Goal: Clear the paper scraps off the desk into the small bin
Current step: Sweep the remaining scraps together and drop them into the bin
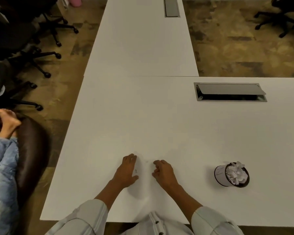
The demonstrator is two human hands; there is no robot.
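Note:
Both my hands rest on the white desk [143, 116] near its front edge. My left hand [127, 170] lies flat with its fingers together. My right hand [163, 172] has its fingers curled inward; whether it holds anything is hidden. Between the two hands lie faint small white paper scraps [143, 164], hard to tell from the desk. The small bin [232, 174], a white cylinder with a dark rim, stands to the right of my right hand, tilted toward me, and is heaped with crumpled white paper [236, 173].
An open cable hatch [230, 92] is set in the desk at the back right; another hatch [171, 7] is on the far desk. A person in a blue sleeve [2, 167] sits at left on a brown chair. Black office chairs [24, 39] stand on the carpet.

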